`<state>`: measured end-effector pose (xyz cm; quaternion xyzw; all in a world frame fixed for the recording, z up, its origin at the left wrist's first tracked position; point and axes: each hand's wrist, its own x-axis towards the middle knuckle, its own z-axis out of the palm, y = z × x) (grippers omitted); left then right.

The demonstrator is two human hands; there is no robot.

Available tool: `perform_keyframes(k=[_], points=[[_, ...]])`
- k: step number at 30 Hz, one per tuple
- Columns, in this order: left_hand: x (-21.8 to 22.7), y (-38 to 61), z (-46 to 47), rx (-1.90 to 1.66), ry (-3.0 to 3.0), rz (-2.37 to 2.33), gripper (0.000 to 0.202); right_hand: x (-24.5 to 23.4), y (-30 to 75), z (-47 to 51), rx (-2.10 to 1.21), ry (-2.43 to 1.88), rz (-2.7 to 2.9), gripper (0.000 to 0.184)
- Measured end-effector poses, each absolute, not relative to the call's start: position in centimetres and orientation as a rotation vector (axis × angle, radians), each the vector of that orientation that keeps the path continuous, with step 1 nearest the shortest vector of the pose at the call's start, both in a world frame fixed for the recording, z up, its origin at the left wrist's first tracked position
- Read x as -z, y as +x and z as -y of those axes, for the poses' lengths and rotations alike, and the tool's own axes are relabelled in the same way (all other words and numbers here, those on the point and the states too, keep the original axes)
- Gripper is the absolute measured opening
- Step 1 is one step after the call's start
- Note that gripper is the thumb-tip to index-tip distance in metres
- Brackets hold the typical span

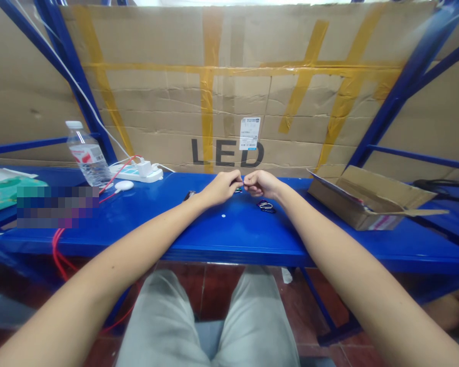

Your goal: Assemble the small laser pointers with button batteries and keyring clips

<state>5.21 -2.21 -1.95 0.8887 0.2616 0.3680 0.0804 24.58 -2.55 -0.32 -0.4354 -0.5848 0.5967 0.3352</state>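
Note:
My left hand (225, 186) and my right hand (262, 183) meet over the middle of the blue table (210, 237), fingertips almost touching. The fingers of both are pinched, and whatever they hold is too small to make out. A small green item (237, 190) shows just below the fingertips, partly hidden by the left hand. Under the right wrist lie a few small carabiner-like clips (266, 206), dark purple and silver. Beside my left wrist rests a small dark object (189, 195), partly covered by it. A tiny white disc (224, 215) lies on the table nearer me.
An open cardboard box (352, 206) stands at the right. To the left are a water bottle (84, 155), a power strip (153, 176), a white round device (124, 186) with red cables and a green packet (11, 191). A large taped cardboard panel (168, 112) closes off the back.

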Motion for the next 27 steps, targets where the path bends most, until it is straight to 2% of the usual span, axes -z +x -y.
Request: perform_keyframes(k=[8,13,15,18,20,23,27], points=[[1.6,5.2,2.5,-1.083,2.819,-0.748,0.013,0.6,24.8,2.1,-1.723,-1.056,1.47,0.012],[1.7,5.1,2.2,-1.089,2.771,-0.739,0.01,0.1,24.5,2.7,-1.682,-1.095,1.502,0.013],[1.8,5.2,2.0,-1.114,2.681,-0.774,0.007,-0.4,24.3,3.1,-1.613,-1.144,1.564,0.014],[1.9,5.2,1.8,-1.151,2.557,-0.851,0.009,-1.0,24.7,3.0,-1.415,-1.278,1.663,0.028],[2.0,5.2,1.7,-1.156,2.511,-0.876,0.012,-1.2,25.6,2.6,-1.108,-1.444,1.718,0.031],[2.0,4.9,1.5,-1.157,2.487,-0.889,0.015,-0.9,27.4,1.8,-0.714,-1.806,1.944,0.025],[2.1,4.6,1.2,-1.146,2.5,-0.922,0.017,-0.3,29.2,1.2,-0.776,-1.997,2.147,0.024]])
